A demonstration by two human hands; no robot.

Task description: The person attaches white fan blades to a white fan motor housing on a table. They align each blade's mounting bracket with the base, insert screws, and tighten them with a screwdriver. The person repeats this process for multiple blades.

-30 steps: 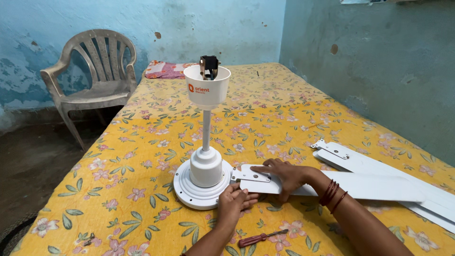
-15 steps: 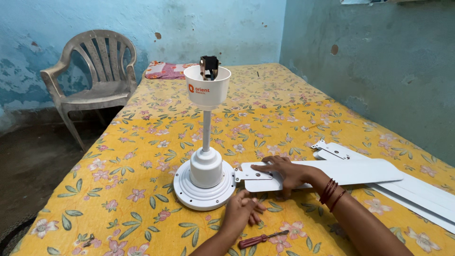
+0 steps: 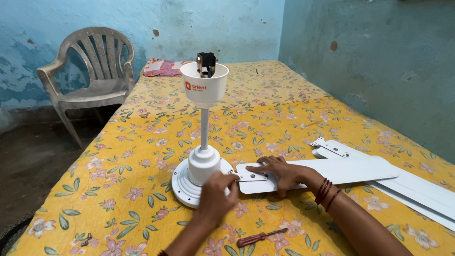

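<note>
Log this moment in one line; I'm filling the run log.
left hand on fan motor | right hand presses fan blade | screwdriver idle on bed

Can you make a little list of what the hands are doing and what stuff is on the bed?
Left hand: rests on the white fan motor
Right hand: pressed flat on a white fan blade
Blade bracket: beside the motor
Spare blades: stacked at the right
Screwdriver: red handle, lying near the arms
Surface: yellow flowered sheet
Nearby: grey plastic chair

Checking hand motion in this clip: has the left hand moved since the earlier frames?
Yes. The left hand has moved up from the bedsheet near the screwdriver onto the fan motor.
</note>
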